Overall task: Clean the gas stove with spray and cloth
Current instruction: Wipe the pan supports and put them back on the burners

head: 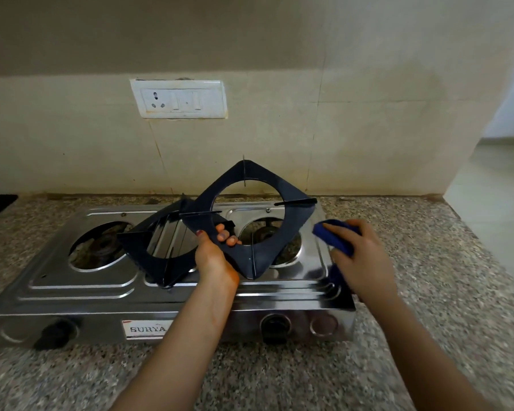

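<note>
"SURYA" reads the label [147, 329] on the front of the steel gas stove [80, 292], which sits on the speckled counter [428, 232]. The left hand [214, 256] has its fingers curled tight round a dark pan support [261, 178], tilted up above the right burner. The right hand [359, 259] clutches the blue cloth [336, 235] against the stove's right edge. A second pan support [137, 244] lies askew mid-stove.
</note>
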